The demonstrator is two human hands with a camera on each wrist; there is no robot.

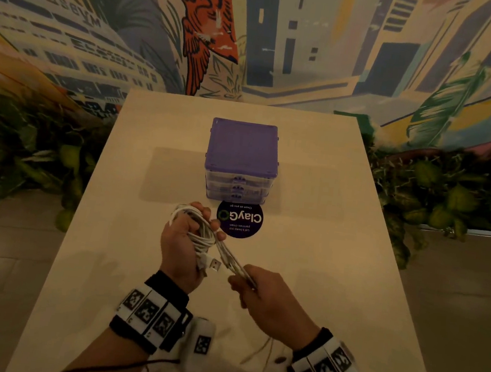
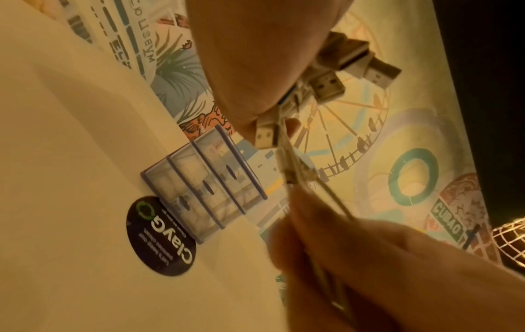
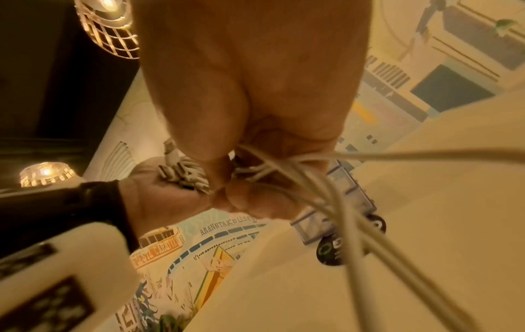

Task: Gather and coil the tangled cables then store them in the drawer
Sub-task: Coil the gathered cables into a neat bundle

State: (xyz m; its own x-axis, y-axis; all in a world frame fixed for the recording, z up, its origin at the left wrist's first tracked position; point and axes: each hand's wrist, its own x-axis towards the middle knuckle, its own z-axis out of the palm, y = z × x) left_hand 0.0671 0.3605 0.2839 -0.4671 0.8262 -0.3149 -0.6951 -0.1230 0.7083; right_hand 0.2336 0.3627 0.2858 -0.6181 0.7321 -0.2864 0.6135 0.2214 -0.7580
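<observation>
Just in front of the purple plastic drawer unit [image 1: 241, 161], the left hand [image 1: 182, 239] grips coiled white cables [image 1: 200, 226] – the right hand [image 1: 269, 297] pinches their tails. Slack grip – loops could spring loose.

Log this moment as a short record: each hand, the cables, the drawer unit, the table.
left hand: grips the coiled bundle of white USB cables, plugs poking out near the wrist
right hand: pinches the loose cable strands that run taut from the bundle
purple drawer unit: three clear drawers, all closed, beyond the hands
round ClayGo sticker: flat on the table, just in front of the unit
table: pale top, hands above it
task stage: coiling under way, nothing stored yet
</observation>
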